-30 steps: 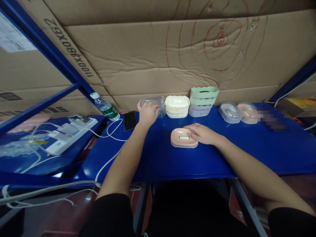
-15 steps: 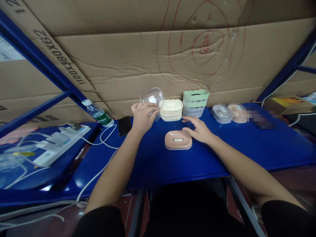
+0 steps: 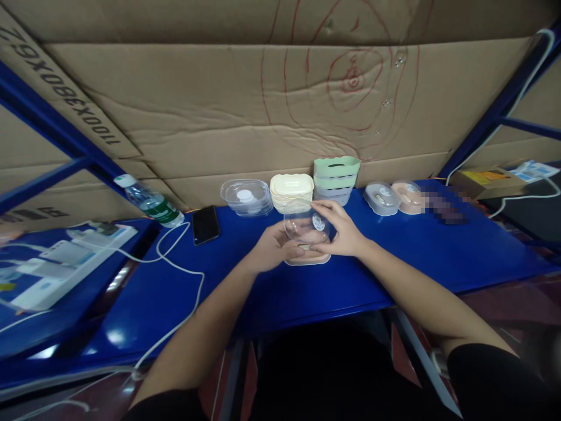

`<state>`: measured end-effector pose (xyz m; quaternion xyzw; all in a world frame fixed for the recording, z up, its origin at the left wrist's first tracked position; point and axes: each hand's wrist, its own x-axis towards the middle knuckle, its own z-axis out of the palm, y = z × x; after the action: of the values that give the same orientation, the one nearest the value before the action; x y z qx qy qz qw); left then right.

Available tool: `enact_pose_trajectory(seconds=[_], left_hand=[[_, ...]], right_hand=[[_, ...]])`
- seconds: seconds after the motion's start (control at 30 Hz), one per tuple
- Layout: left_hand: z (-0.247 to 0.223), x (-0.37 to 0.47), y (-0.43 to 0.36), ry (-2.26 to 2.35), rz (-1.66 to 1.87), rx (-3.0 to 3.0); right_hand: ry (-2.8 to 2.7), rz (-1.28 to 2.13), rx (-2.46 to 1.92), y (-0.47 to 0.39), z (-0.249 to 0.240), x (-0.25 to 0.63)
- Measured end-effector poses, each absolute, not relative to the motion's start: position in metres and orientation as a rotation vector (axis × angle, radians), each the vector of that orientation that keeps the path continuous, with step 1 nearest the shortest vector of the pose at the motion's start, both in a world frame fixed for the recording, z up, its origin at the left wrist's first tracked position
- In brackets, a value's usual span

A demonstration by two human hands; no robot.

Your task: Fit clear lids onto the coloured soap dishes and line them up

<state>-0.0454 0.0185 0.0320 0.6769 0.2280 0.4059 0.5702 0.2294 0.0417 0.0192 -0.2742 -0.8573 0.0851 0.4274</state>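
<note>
Between my two hands a clear plastic lid [image 3: 302, 225] with a round white sticker is held tilted above a pink soap dish [image 3: 312, 258] on the blue table. My left hand [image 3: 277, 248] grips the lid's left side, its thumb low near the dish. On the other side my right hand [image 3: 342, 229] has its fingers on the upper edge and the thumb lower down. Part of the pink dish is hidden behind the lid and fingers. Just behind stand a stack of clear lids [image 3: 246, 199] and a stack of cream trays [image 3: 292, 185].
Green and grey baskets [image 3: 336, 171] are stacked against the cardboard. To their right sit a grey lidded dish [image 3: 381, 200] and a pink lidded dish [image 3: 407, 197]. At left are a phone [image 3: 205, 225], a water bottle [image 3: 151, 203], a power strip [image 3: 74, 263] and white cables.
My left hand has brought a clear lid from the stack to above the pink dish. My right hand has moved onto that lid too. The view has shifted slightly.
</note>
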Motion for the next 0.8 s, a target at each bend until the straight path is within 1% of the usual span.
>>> enact_pose_trajectory(seconds=[0.13, 0.23, 0.37, 0.43, 0.53, 0.8], left_hand=[[0.02, -0.077, 0.047, 0.745, 0.911, 1.552], [0.018, -0.085, 0.05, 0.874, 0.759, 1.608], [0.025, -0.076, 0.035, 0.936, 0.481, 1.898], [0.029, -0.07, 0.029, 0.986, 0.406, 2.075], [0.032, -0.063, 0.027, 1.043, 0.392, 2.213], [0.02, -0.065, 0.032, 1.146, 0.399, 2.293]], right_hand=[[-2.249, 0.349, -0.739, 0.044, 0.018, 0.234], [-2.395, 0.448, -0.749, 0.044, 0.016, 0.232], [-2.52, 0.516, -0.784, 0.043, 0.014, 0.229], [-2.544, 0.542, -0.798, 0.043, 0.013, 0.229], [-2.558, 0.55, -0.786, 0.045, 0.01, 0.23], [-2.593, 0.522, -0.812, 0.05, 0.007, 0.23]])
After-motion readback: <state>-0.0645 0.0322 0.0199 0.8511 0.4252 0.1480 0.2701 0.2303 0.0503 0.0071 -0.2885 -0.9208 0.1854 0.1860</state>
